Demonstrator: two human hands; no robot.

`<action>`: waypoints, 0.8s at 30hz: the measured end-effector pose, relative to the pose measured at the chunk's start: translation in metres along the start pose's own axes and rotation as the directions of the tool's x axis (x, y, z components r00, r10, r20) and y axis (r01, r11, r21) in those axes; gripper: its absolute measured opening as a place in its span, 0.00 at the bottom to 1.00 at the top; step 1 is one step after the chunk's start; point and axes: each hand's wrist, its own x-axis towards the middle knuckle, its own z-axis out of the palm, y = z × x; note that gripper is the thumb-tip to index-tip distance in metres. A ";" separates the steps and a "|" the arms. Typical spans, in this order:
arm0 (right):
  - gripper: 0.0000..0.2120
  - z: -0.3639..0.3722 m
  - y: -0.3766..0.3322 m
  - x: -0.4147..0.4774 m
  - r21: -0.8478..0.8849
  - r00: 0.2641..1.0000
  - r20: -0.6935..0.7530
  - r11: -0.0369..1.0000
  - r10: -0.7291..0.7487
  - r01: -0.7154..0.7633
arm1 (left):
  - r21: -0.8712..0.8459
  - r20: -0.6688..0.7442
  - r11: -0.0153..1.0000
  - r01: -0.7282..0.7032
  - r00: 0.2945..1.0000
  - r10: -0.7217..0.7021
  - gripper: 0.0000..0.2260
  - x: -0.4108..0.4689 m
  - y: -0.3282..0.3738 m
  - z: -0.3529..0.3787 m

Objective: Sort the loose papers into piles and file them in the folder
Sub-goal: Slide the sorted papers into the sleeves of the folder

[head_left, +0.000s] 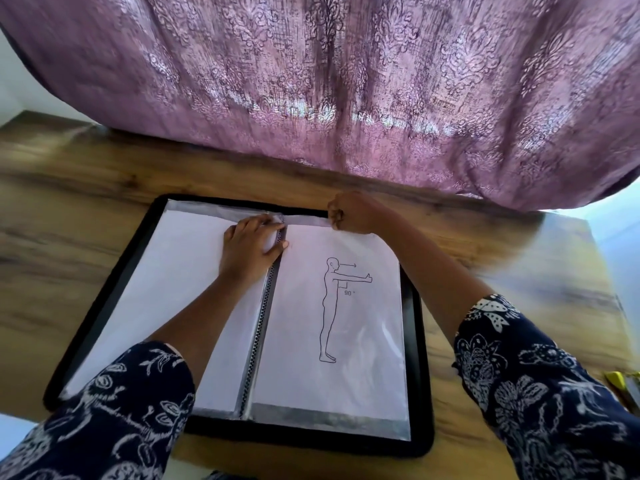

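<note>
A black folder point(420, 341) lies open on the wooden table, with clear plastic sleeves on both sides of its spine. The right page holds a sheet with a line drawing of a standing figure point(332, 306) marked 90°. A blank white sheet point(180, 271) fills the left page. My left hand point(254, 242) presses flat near the top of the spine, fingers spread over the left sleeve's upper corner. My right hand point(349, 213) is curled into a fist at the top edge of the right sleeve point(308, 220) and pinches its opening.
The wooden table point(104, 209) extends around the folder on all sides. A purple patterned curtain point(329, 81) hangs behind the table's far edge. A yellow object point(620, 379) shows at the right edge.
</note>
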 end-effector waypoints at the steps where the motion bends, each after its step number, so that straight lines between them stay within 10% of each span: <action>1: 0.03 -0.002 -0.001 0.001 0.038 1.000 0.017 0.999 -0.012 0.011 | 0.002 -0.002 1.000 0.000 1.000 0.000 0.18 0.000 0.000 0.000; 8: 0.09 -0.020 -0.004 0.013 0.465 0.909 0.386 0.819 0.155 -0.337 | -0.007 -0.012 1.000 0.000 1.000 0.000 0.18 -0.001 0.001 0.000; 14: 0.10 -0.020 -0.002 0.018 0.197 0.880 0.449 0.944 0.154 -0.266 | 0.003 -0.009 1.000 -0.002 1.000 0.002 0.17 0.000 -0.001 0.001; 24: 0.12 -0.016 -0.004 0.022 0.306 0.881 0.456 0.907 0.127 -0.290 | -0.008 -0.016 1.000 -0.008 1.000 0.008 0.16 -0.002 0.000 -0.001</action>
